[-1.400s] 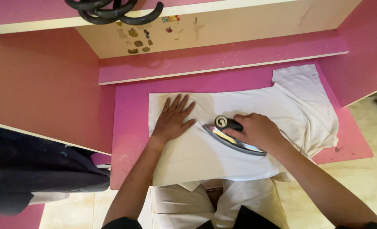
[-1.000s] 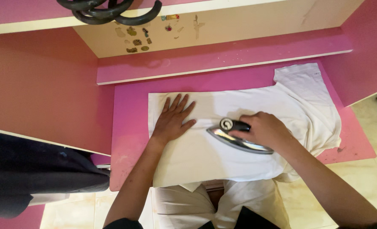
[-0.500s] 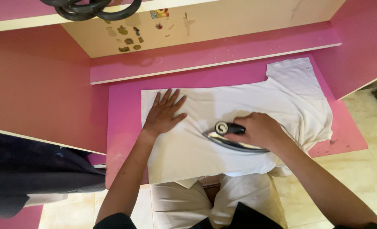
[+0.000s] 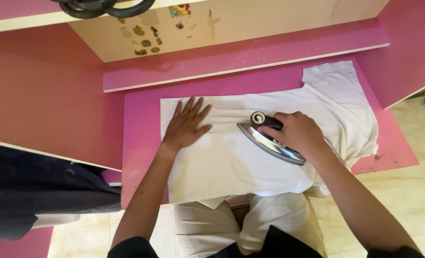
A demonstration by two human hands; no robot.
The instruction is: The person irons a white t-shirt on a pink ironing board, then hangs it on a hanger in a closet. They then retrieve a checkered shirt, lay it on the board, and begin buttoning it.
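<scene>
White shirt (image 4: 231,157) lies flat on the pink table (image 4: 143,143). Head view: left hand (image 4: 186,126) is spread flat, pinning the cloth and grasping nothing; right hand (image 4: 298,134) is clenched round the iron (image 4: 270,142) mid-shirt. Pressing step; the next stroke needs the fabric held taut.

The shirt (image 4: 231,157) spread flat is plain white with no print, and it lies on a bright pink tabletop (image 4: 143,143) whose front edge near 4 o'clock shows a few dark scuffs. The iron (image 4: 270,139) at the centre has a shiny silver body and a black handle with a round black-and-white dial. At 12 o'clock the back panel (image 4: 270,21) is cream, dotted with small greenish and multicoloured stickers (image 4: 145,43), while dark navy cloth (image 4: 35,191) sits at 8 o'clock.
</scene>
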